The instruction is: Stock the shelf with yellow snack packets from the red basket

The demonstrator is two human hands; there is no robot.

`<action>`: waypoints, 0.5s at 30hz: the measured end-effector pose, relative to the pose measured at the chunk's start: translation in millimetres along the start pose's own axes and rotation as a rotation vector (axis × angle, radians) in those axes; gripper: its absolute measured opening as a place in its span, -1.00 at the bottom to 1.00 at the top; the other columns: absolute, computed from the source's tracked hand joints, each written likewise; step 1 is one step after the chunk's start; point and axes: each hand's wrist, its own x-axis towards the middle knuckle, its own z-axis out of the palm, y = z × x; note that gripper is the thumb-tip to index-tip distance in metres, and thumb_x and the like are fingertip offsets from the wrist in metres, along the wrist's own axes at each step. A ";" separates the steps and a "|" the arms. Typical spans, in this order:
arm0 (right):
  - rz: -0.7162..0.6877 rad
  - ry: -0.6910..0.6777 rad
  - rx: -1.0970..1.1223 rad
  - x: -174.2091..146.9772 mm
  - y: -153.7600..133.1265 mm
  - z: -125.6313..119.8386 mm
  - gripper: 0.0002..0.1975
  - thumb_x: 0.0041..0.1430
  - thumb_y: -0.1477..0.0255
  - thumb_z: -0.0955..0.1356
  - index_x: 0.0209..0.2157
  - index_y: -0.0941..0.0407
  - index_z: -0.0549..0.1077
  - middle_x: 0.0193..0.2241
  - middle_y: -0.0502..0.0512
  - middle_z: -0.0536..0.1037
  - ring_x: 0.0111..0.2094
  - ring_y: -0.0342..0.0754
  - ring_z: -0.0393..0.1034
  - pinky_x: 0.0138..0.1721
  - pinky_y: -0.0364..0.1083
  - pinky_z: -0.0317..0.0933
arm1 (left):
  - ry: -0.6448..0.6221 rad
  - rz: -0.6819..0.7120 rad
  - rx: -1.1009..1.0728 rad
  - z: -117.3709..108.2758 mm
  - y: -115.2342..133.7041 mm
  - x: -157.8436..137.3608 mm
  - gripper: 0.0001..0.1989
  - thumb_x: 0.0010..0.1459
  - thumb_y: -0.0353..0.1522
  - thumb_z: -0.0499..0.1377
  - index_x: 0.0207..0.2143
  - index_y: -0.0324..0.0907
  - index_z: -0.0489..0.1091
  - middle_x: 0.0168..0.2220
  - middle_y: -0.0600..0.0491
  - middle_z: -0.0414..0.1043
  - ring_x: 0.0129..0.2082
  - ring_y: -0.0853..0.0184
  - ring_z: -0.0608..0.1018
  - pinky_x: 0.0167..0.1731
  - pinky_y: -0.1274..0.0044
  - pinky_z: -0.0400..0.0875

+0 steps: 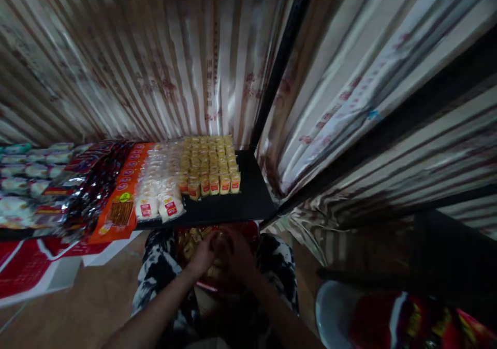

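A red container [254, 230] filled with small yellowish wrapped packets [189, 237] sits between my knees, below the shelf's front edge. My left hand [205, 255] is over the packets with its fingers curled. Close beside it, my right hand [239, 253] also has bent fingers, and the fingertips of both hands nearly meet. Dim light and the hands themselves hide what lies between the fingers. On the black shelf [252, 183] ahead stand neat rows of small yellow packets [209, 162] with red labels.
Left along the shelf lie clear bags of white packets [159, 188], an orange snack bag [120, 204], dark shiny packets [93, 188] and white packets [34, 170]. Red-and-white boxes [34, 271] lie below. A pale bucket [330, 313] with colourful packages is at right. Striped sheeting [174, 54] hangs behind dark frame bars.
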 end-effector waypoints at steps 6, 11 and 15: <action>0.045 0.221 0.125 29.8 -28.6 -45.3 -0.61 0.13 0.34 0.26 0.01 0.09 0.34 -0.08 0.18 0.47 -0.08 0.03 0.37 -0.03 0.05 0.28 | -0.152 0.187 -0.064 -6.1 85.6 18.3 -0.70 -0.02 -0.38 0.16 -0.16 -0.12 0.34 -0.26 0.04 0.49 -0.34 0.34 0.53 -0.35 0.52 0.45; 0.029 0.356 0.121 70.2 -35.5 -72.3 -0.66 0.15 0.31 0.26 -0.05 0.10 0.41 -0.15 0.16 0.51 -0.17 0.02 0.38 -0.09 0.03 0.28 | -0.134 0.236 -0.162 5.4 130.4 60.9 -0.70 -0.06 -0.43 0.18 -0.20 -0.18 0.30 -0.28 0.04 0.45 -0.43 0.40 0.51 -0.50 0.57 0.46; -0.038 0.426 0.152 117.6 -33.8 -90.3 -0.65 0.12 0.31 0.28 -0.07 0.11 0.42 -0.16 0.14 0.53 -0.18 0.02 0.39 -0.10 0.02 0.27 | -0.130 0.306 -0.106 9.5 165.1 103.3 -0.69 -0.05 -0.47 0.18 -0.18 -0.21 0.31 -0.29 0.05 0.46 -0.40 0.41 0.51 -0.47 0.58 0.47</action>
